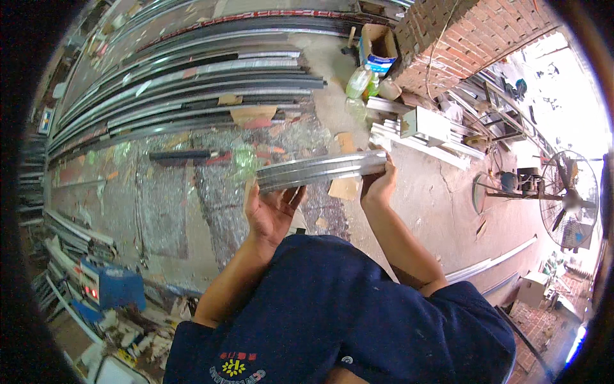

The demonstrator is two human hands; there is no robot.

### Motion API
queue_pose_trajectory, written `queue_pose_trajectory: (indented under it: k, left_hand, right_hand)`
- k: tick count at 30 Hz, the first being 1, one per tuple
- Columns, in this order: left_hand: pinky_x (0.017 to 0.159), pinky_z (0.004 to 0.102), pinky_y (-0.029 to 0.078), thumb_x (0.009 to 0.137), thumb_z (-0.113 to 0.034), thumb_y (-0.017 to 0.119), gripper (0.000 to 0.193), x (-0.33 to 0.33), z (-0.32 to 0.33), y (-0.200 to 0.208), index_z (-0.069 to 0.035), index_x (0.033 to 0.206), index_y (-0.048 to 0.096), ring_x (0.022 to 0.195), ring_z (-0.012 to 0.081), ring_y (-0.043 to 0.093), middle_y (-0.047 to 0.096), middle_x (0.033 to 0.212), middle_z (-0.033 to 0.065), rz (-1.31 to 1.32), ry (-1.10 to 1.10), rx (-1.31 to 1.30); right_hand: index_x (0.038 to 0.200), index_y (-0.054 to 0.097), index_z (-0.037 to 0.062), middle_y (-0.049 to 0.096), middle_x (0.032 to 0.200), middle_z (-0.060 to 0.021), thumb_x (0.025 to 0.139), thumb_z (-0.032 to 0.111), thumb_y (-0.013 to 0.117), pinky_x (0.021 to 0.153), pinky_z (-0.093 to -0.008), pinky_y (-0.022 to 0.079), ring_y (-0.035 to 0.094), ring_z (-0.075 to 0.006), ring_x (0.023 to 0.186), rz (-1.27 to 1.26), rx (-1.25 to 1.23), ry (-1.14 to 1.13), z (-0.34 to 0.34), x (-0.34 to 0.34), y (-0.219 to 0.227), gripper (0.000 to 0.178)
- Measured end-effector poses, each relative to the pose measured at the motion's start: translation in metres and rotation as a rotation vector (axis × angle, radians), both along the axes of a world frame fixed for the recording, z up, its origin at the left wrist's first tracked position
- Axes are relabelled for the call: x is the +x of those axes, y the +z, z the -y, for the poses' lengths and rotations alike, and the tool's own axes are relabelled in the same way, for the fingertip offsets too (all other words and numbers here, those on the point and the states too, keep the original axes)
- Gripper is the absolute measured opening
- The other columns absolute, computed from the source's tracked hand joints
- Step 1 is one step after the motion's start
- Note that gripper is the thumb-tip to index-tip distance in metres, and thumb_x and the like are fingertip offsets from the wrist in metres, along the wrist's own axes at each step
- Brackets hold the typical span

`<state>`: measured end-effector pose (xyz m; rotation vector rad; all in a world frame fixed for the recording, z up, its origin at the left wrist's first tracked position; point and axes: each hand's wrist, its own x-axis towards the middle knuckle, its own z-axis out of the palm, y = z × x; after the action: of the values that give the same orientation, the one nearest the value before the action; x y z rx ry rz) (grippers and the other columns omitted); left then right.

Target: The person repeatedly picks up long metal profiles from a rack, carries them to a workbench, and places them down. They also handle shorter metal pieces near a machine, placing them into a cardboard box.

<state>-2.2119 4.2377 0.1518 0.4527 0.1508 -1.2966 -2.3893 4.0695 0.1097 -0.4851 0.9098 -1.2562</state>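
Both of my hands hold up a bundle of short grey metal profiles [323, 171] in front of my chest. My left hand [272, 214] supports its left end from below, with the thumb up along the near corner and the fingers curled beneath. At the other end, my right hand [380, 185] grips the bundle, its fingers partly hidden behind it. The bundle lies nearly level, its right end slightly higher. Below and beyond it, pieces of brown cardboard [343, 188] lie on the floor.
Long metal profiles [192, 83] lie in rows at the far left. An open carton [378, 48] and plastic bottles [359, 81] stand by a brick pillar [473, 38]. White profiles [422, 146] lie to the right, near a large fan [570, 201]. A blue machine [118, 288] sits at lower left.
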Motion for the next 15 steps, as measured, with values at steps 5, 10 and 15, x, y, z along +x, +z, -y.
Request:
queue_pose_trajectory:
  k: [5, 10, 15]
  left_hand:
    - [0.105, 0.0469, 0.043, 0.091, -0.051, 0.053, 0.056, 0.056, 0.13, 0.014, -0.022, 0.139, 0.045, 0.119, 0.0298, 0.055, 0.056, 0.131, 0.0101, -0.013, -0.116, 0.038]
    - [0.109, 0.0504, 0.039, 0.093, -0.045, 0.054, 0.051, 0.103, 0.255, 0.018, -0.029, 0.14, 0.043, 0.122, 0.0308, 0.053, 0.051, 0.135, 0.0122, -0.065, -0.219, -0.08]
    - [0.111, 0.051, 0.036, 0.095, -0.045, 0.05, 0.05, 0.134, 0.377, 0.015, -0.027, 0.141, 0.044, 0.127, 0.0318, 0.049, 0.051, 0.138, 0.0108, -0.092, -0.274, -0.05]
  right_hand:
    - [0.129, 0.05, 0.0006, 0.055, 0.13, -0.0158, 0.087, 0.027, 0.033, 0.102, -0.0455, 0.044, 0.056, -0.0356, 0.117, -0.068, -0.028, -0.077, 0.1, 0.036, 0.013, 0.052]
    - [0.126, 0.053, 0.0013, 0.058, 0.122, -0.0147, 0.088, 0.03, 0.034, 0.095, -0.0419, 0.046, 0.059, -0.0306, 0.107, -0.062, -0.089, -0.163, 0.207, 0.064, 0.025, 0.052]
    - [0.125, 0.054, 0.0008, 0.059, 0.119, -0.0133, 0.088, 0.032, 0.038, 0.095, -0.0402, 0.046, 0.058, -0.0273, 0.109, -0.053, -0.121, -0.217, 0.319, 0.091, 0.016, 0.051]
